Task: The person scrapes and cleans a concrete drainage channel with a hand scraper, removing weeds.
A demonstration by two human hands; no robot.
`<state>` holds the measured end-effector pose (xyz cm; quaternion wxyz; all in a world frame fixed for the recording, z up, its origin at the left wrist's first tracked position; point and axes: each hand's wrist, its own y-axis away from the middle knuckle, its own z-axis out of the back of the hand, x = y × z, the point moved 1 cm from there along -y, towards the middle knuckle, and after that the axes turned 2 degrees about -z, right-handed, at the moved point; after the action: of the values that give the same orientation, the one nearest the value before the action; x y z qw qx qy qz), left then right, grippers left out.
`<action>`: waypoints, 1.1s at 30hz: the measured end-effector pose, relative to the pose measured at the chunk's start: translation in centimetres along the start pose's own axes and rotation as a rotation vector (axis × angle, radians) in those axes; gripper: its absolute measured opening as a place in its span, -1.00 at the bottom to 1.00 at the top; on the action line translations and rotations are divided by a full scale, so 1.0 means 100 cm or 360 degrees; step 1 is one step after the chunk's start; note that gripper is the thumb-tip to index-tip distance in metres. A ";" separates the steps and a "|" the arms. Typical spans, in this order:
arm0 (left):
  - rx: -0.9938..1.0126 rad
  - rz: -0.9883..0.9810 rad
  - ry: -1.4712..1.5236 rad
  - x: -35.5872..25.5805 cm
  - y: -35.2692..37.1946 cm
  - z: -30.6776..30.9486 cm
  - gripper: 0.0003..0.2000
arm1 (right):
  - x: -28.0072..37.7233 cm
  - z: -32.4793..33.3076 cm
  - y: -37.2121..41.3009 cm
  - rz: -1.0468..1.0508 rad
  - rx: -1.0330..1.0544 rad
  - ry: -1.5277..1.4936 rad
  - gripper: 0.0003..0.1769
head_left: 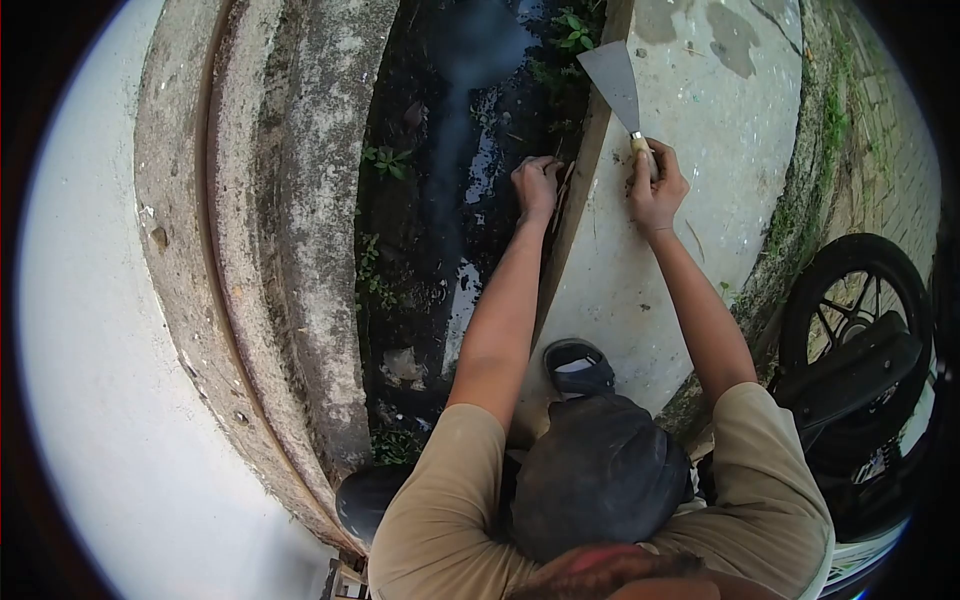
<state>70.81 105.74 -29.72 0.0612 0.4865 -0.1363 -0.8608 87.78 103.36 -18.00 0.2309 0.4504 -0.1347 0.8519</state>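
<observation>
My right hand point(657, 187) is wrapped round the pale handle of a putty knife point(614, 82). The wide grey blade points away from me, over the edge of the concrete slab point(722, 130). Lower and to the left, my left hand point(537, 187) reaches over the dark drain point(440, 210), close to the slab's side wall. Its fingers are curled closed, and whatever they hold, if anything, is hidden. Small green weeds point(574, 38) grow along that wall, just beyond the blade tip.
Dark water and debris lie in the drain, with weeds point(388, 162) on its left side. A rough concrete ledge point(335, 200) borders it, then a white wall point(80, 330). At right stands a motorcycle wheel point(855, 300). My sandalled foot point(577, 367) rests on the slab.
</observation>
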 end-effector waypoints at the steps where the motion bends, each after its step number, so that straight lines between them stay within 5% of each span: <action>1: -0.0083 -0.0075 -0.0078 0.006 0.000 -0.004 -0.82 | -0.001 0.000 0.000 0.0021 -0.0003 0.0019 -0.80; 3: -0.0162 -0.0156 -0.0149 0.017 -0.007 -0.013 -0.82 | 0.001 0.002 -0.001 0.0043 -0.0013 0.0044 -0.80; 6: -0.0289 0.0316 0.0444 -0.003 -0.017 0.005 -0.78 | 0.004 0.003 0.002 -0.0069 0.0022 0.0034 -0.80; 9: -0.0283 0.0193 0.0753 -0.004 -0.039 -0.005 -0.78 | -0.001 0.000 0.002 -0.0105 0.0024 -0.0030 -0.80; 13: 0.0039 0.0405 0.0164 -0.019 -0.055 -0.008 -0.79 | -0.001 0.002 0.000 -0.0006 0.0015 0.0020 -0.80; 17: 0.0140 0.0459 0.0084 -0.030 -0.051 -0.014 -0.78 | 0.008 0.005 -0.001 0.0053 0.0027 0.0105 -0.81; 19: -0.0083 0.0117 0.0178 -0.025 -0.050 -0.015 -0.74 | 0.003 0.003 0.000 0.0021 0.0038 0.0051 -0.80; 24: -0.0110 0.0143 0.0064 -0.028 -0.055 -0.020 -0.79 | 0.003 0.005 -0.002 0.0089 0.0056 0.0031 -0.80; 32: -0.0256 -0.0045 0.0034 -0.046 -0.071 -0.014 -0.87 | 0.005 0.005 -0.003 -0.0397 0.0032 -0.0467 -0.76; 33: -0.0222 0.0098 0.0317 -0.056 -0.082 -0.011 -0.86 | 0.004 0.006 -0.002 -0.0411 0.0029 -0.0459 -0.76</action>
<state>74.89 114.71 -28.03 0.1343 0.5598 -0.0843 -0.8133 88.10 103.32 -17.30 0.3124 0.5834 -0.0998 0.7430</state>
